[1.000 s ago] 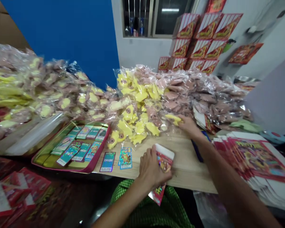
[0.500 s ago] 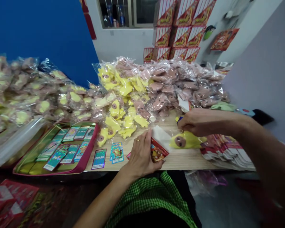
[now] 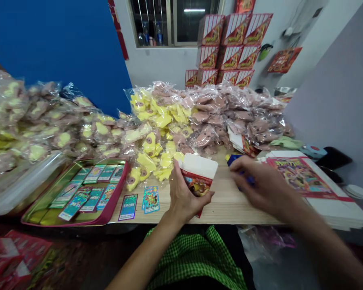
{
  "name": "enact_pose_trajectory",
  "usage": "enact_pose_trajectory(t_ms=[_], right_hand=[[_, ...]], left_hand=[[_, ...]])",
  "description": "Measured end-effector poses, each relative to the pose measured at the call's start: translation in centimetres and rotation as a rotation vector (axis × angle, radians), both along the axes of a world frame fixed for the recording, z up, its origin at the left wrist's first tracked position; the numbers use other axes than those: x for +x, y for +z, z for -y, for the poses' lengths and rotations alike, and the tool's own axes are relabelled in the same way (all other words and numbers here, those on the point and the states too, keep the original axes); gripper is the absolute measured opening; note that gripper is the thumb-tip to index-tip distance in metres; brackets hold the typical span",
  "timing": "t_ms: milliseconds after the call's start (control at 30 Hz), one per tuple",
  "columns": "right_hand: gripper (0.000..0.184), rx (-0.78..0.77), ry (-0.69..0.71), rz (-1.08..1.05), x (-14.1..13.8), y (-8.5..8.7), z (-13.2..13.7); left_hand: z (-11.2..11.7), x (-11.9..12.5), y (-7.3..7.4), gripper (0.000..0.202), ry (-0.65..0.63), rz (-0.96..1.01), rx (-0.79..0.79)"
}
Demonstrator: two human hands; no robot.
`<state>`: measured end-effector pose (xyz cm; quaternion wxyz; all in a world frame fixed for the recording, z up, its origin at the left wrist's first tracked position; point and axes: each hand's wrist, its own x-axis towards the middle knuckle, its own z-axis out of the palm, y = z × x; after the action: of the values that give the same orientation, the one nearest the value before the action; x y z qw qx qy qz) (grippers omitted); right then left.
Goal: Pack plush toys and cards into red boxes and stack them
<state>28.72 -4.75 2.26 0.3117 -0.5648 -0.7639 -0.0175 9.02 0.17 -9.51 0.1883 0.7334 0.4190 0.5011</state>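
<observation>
One small red box [image 3: 199, 183]: in my left hand [image 3: 187, 197], over the wood table [image 3: 224, 213], near its front edge. Its white flap [image 3: 201, 164] stands up. I can't tell if its bottom touches the wood.
Left fingers: wrapped round the box, thumb on the near side.
Right hand [image 3: 257, 181]: apart from my left and blurry, by a dark blue thing [image 3: 234, 158]. I can't tell if I'm holding it.
Box trouble: the sides look like thin card, so a hard squeeze could dent them. A bump could bend the flap.
Shiny cards [image 3: 151, 199]: lying left of my hand. My arm might brush them to the floor.
Pink-rimmed tray [image 3: 116, 201]: farther left, with more cards inside.
Bagged toys: yellow ones [image 3: 147, 161] near the box, pink ones [image 3: 207, 137] behind. Slippery bags could slide down if I knock the heap.
Flat printed boxes [image 3: 308, 173]: piled on my right. My arm could push them crooked.
Far wall: red-and-white boxes [image 3: 211, 30] stacked by the window [image 3: 190, 24].
</observation>
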Motion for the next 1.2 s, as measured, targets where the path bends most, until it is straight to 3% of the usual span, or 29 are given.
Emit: enact_pose_trajectory(t_ms=[67,133,200,233,333,400,500,567,733,933,1100,1200], right_hand=[[0.023,0.015,0.057,-0.163,-1.0,-4.5,0.4],[0.017,0.073,0.012,-0.270,-2.2,-8.0,0.1],[0.013,0.146,-0.005,-0.306,-2.9,-9.7,-0.5],[0.013,0.173,0.010,-0.304,-3.0,-9.9,-0.7],[0.015,0.153,0.112,-0.274,-2.2,-9.1,-0.6],[0.013,0.084,0.162,-0.302,-1.7,-8.4,-0.2],[0.023,0.030,0.177,-0.439,-1.5,-8.2,0.6],[0.027,0.059,0.174,-0.460,-1.7,-8.2,1.2],[0.020,0.083,0.270,-0.237,-1.5,-7.5,2.7],[0.012,-0.002,0.220,-0.132,-1.6,-6.3,3.5],[0.020,0.055,0.238,-0.049,-1.9,-6.6,3.1],[0.020,0.069,0.272,0.002,-1.5,-6.8,3.0]], left_hand=[[0.1,0.7,-0.6,0.123,0.011,0.125,-0.039],[0.4,1.1,-0.9,0.079,-0.029,0.245,-0.059],[0.4,1.0,-0.7,0.034,-0.059,0.349,-0.111],[0.4,0.9,-0.5,0.026,-0.070,0.397,-0.157],[0.2,0.4,0.7,0.017,-0.134,0.607,-0.333],[0.1,0.1,1.3,0.024,-0.227,0.748,-0.452],[0.3,-0.5,1.4,0.019,-0.319,0.777,-0.524],[0.7,-0.9,1.0,0.010,-0.349,0.733,-0.468],[1.9,-1.8,0.1,0.019,-0.516,0.642,-0.288],[2.9,-1.2,-0.2,0.027,-0.348,0.508,-0.194],[2.7,-1.0,-0.5,0.036,-0.353,0.537,-0.160],[2.4,-1.2,-0.1,0.029,-0.387,0.493,-0.107]])
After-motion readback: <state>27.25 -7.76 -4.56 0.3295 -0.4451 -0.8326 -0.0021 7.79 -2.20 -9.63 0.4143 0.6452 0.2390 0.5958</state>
